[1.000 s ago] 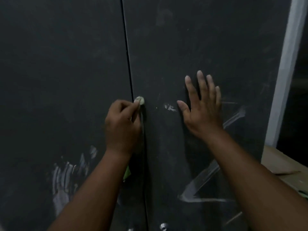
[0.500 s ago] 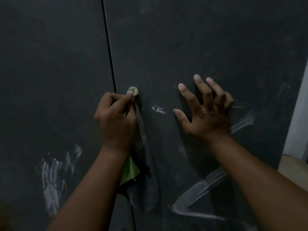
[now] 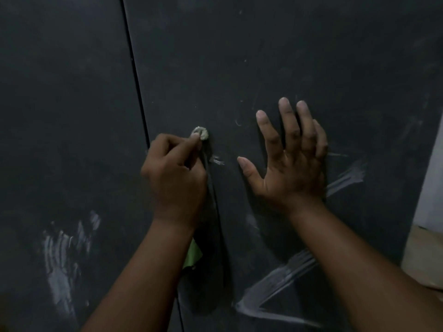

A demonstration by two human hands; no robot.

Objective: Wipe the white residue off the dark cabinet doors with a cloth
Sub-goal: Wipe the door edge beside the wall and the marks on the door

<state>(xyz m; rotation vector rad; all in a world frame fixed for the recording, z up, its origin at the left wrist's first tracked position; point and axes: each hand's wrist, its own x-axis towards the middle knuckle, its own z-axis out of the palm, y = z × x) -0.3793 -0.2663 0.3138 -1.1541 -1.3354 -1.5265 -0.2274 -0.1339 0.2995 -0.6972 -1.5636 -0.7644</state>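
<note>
- Dark cloth with a pale, bunched tip pressed against the right-hand matte black cabinet door, just right of the vertical gap between the doors; rest of the cloth hanging down past the wrist, with a bright green patch showing below the forearm.
- Left hand curled tight around the cloth, forefinger stretched up to the pale tip, pinching it onto the panel.
- Small white residue fleck just right of the left hand, between the two hands.
- Right hand spread flat on the same door, fingers straight and pointing up, thumb out to the left, holding nothing.
- Long white residue streaks in an angular shape below and right of the right hand, partly hidden by the forearm.
- Smeared white residue patch low on the left-hand dark cabinet door.
- Pale vertical surface at the right edge, possibly a wall; too dim to tell.
</note>
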